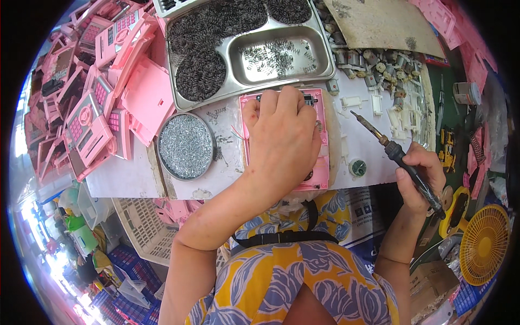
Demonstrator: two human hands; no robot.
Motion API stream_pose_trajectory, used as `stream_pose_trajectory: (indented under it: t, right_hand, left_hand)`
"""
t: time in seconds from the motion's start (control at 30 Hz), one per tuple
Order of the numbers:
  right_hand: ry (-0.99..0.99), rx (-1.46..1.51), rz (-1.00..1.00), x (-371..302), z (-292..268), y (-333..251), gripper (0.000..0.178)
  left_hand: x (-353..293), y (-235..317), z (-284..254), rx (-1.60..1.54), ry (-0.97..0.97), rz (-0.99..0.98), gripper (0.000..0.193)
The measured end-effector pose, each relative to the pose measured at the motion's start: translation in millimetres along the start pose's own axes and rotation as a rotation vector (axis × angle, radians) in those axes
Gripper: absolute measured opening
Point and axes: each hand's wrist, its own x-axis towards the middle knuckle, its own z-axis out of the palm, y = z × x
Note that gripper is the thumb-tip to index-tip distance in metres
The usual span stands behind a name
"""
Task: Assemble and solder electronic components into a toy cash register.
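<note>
My left hand (283, 138) lies over an open pink plastic casing (320, 169) on the white work surface, its fingers bent down into the casing's far end. Dark parts show beside those fingertips, but whatever they pinch is hidden under the hand. Thin red and green wires (236, 132) stick out at the casing's left side. In my right hand (421, 176) is a soldering iron (398, 154) with a black handle, its tip pointing up and left, apart from the casing. A small round pot with green contents (357, 168) stands between the casing and my right hand.
Beyond the casing sits a metal tray (330, 59) of dark springs. A round dish of small silvery pieces (186, 146) stands left, beside piled pink casings (89, 127). Small motors (374, 67) and white plastic parts (401, 116) lie right. A yellow fan (483, 245) is lower right.
</note>
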Motion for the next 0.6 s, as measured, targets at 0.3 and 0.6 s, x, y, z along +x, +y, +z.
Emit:
stream_pose_trajectory:
  t: [0.3,0.6]
  right_hand:
    - [-0.01,-0.007,-0.01,3,1,-3,0.025]
    - [-0.019,-0.033,-0.014,1,-6,-5,0.025]
  left_hand:
    - [1,0,-1,0.004,0.0,0.01,0.012]
    - [-13,-39,-47,-0.005,-0.128,0.041,0.035]
